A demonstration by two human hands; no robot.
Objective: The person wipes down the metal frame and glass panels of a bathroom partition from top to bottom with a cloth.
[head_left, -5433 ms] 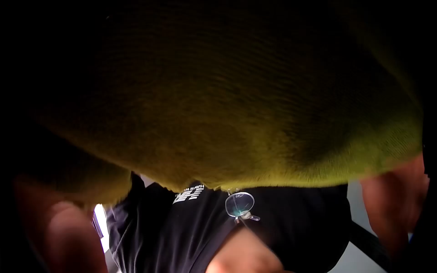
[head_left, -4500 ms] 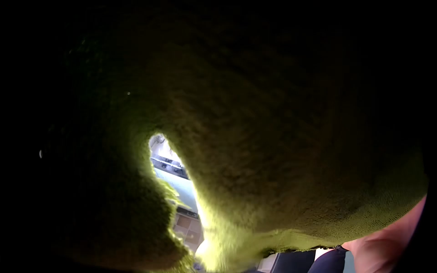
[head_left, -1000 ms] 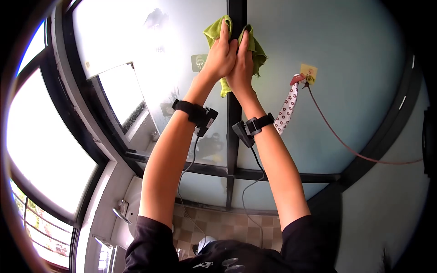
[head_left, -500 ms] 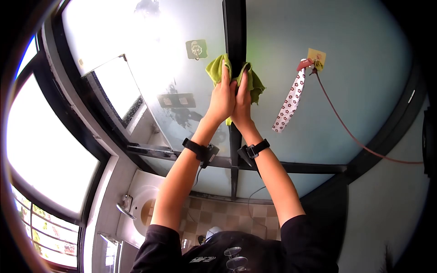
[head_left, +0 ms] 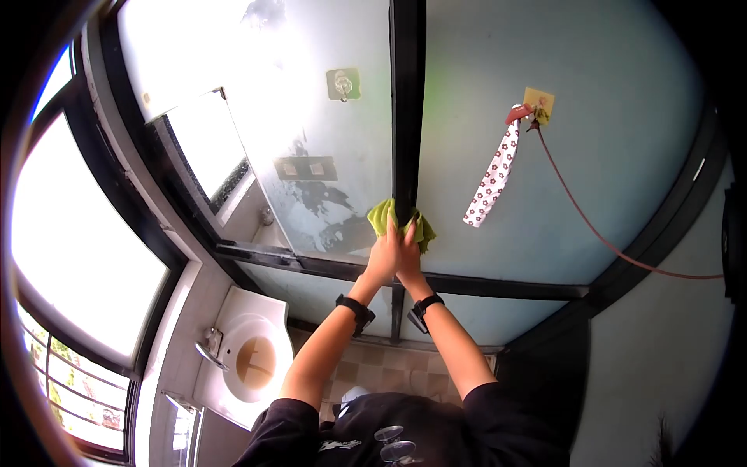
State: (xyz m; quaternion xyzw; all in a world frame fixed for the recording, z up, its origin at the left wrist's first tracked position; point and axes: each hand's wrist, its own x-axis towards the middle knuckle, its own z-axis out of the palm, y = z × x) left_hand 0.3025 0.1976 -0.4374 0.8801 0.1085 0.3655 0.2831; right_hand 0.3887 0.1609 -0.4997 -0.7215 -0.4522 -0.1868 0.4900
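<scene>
Head view: crumpled green cloth (head_left: 380,215) is held against a straight black bar (head_left: 407,117) by left hand (head_left: 383,255) and right hand (head_left: 409,257), pressed together; a crossbar (head_left: 502,286) is partly covered by the wrists (head_left: 366,288); right of them, a floral strip (head_left: 492,184) is hung

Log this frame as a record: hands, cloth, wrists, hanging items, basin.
Left hand: holding green cloth
Right hand: also on the cloth, beside the left
Cloth position: both sides of black upright, above the crossbar
Wrists: black strap on each
Hanging, right panel: flower-patterned strip, reddish hose
Basin: white sink, lower left
</scene>
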